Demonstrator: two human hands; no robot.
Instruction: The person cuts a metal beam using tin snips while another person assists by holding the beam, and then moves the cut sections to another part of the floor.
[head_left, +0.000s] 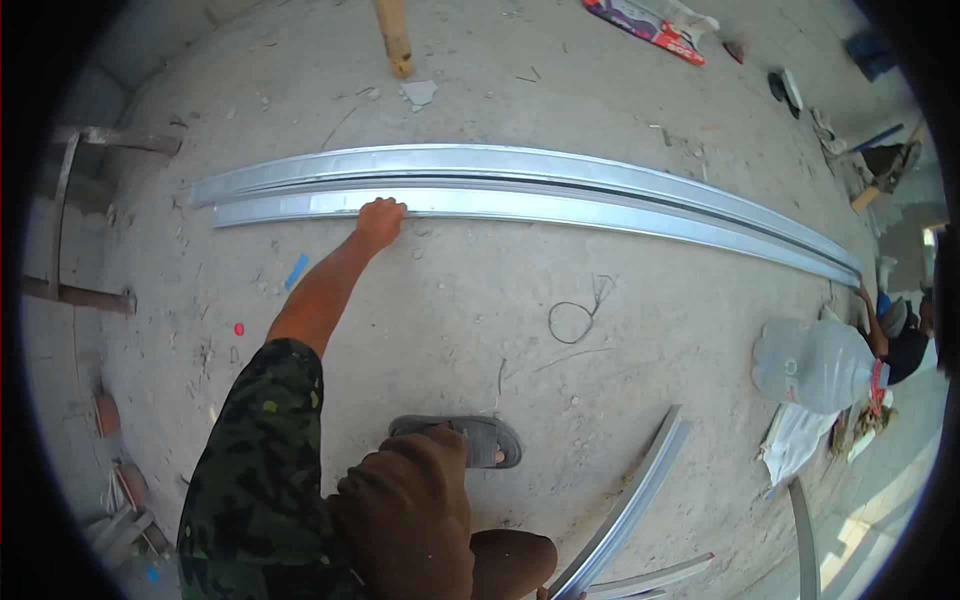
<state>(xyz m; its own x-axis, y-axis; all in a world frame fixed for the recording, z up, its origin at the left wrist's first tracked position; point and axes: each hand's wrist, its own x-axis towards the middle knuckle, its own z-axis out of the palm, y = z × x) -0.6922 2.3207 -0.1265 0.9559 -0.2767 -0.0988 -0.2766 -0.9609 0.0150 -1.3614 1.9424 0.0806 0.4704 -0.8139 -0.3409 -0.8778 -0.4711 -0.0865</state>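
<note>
Two long silvery metal channels lie side by side across the concrete floor, the far channel (pixel 440 160) and the near channel (pixel 520 205). My left hand (pixel 382 222) is closed over the near one, left of its middle, with the arm stretched forward. At the right end of the pair, a co-worker's hand (pixel 864 292) touches the metal. A shorter metal channel (pixel 630 490) slants up from the lower edge. Beside its lower end shows a sliver of skin, apparently my right hand (pixel 544 593); its fingers are mostly cut off by the frame.
A large clear plastic bottle (pixel 815 365) stands at the right near the co-worker. Wire (pixel 572 322) lies looped on the floor. Metal frame legs (pixel 80 293) stick out at left, a wooden post (pixel 393 40) stands at the back, and a printed bag (pixel 650 28) lies beyond.
</note>
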